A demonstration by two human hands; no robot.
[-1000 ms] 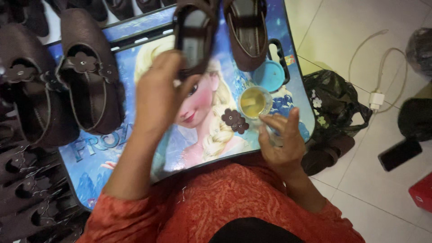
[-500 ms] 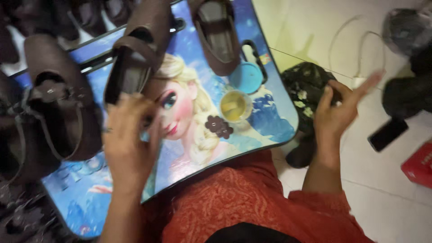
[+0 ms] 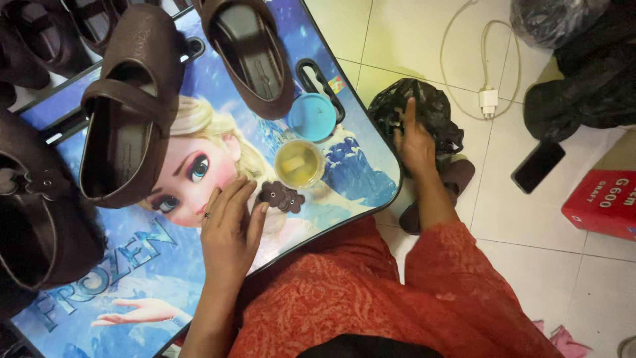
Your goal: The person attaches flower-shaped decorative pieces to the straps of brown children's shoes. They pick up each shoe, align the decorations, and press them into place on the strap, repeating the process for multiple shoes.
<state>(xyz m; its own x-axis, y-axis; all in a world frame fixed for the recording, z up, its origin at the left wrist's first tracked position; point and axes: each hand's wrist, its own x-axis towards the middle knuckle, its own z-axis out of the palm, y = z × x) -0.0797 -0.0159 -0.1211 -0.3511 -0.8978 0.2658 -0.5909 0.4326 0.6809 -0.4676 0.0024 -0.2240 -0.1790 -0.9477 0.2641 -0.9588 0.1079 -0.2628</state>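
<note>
Head view: right hand's fingertips buried in black bag.

We see a round blue lid on the cartoon-printed blue lap table, with a small clear cup of yellowish liquid just below it. A dark brown shoe lies sole-in-view at the table's top edge, and more brown shoes crowd its left side. On the tiled floor we find a white charger with its looping cable, a black phone, a red box and dark bags at the upper right.
</note>
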